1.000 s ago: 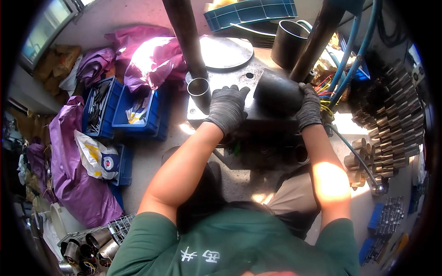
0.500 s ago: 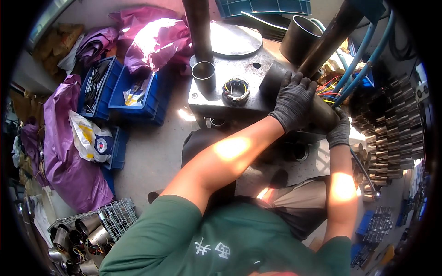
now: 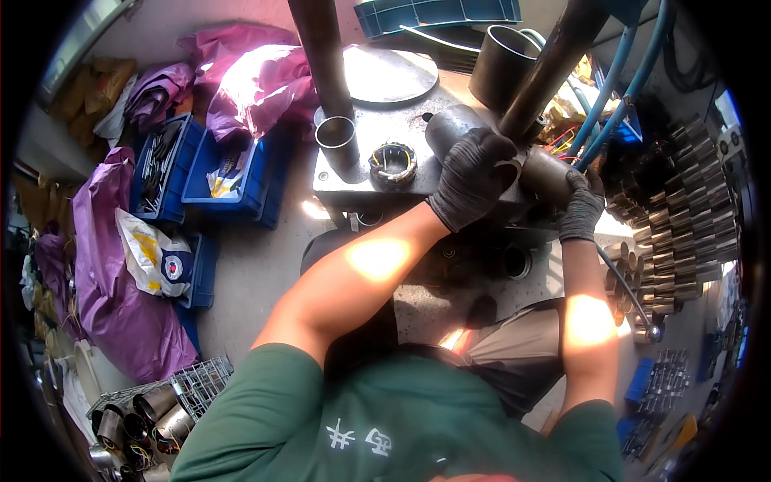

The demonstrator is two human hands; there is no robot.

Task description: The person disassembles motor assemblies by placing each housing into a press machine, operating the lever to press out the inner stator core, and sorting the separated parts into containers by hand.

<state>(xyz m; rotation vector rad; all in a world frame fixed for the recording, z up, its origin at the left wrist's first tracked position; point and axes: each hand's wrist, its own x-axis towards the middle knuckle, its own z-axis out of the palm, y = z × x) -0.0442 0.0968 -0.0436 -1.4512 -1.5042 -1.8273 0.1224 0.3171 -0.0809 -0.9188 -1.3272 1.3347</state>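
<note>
Both my hands wear dark grey gloves. My left hand (image 3: 474, 181) is closed round a dark metal cylinder (image 3: 450, 127) lying tilted over the steel machine table; its fingers hide most of the near end. My right hand (image 3: 584, 205) grips a brownish metal tube (image 3: 548, 175) by its right end, thumb on top. A gap separates tube and cylinder, and part of a round opening shows beside the left fingers. To the left of that hand, a ring-shaped stator (image 3: 393, 165) with coloured wires sits on the table, next to an upright short steel tube (image 3: 337, 141).
A round plate (image 3: 391, 74) lies on the machine table (image 3: 337, 183) between a vertical post (image 3: 323, 56) and a slanted one (image 3: 554, 68). Blue hoses (image 3: 620, 104) hang at right. Stacked metal tubes (image 3: 675, 217) stand beyond. Blue bins (image 3: 229, 177) and purple sheeting (image 3: 120, 281) occupy the left.
The cylinder and the tube, end to end before under my left hand, are now apart. My left hand has drawn left with the cylinder. The whole view has shifted slightly.
</note>
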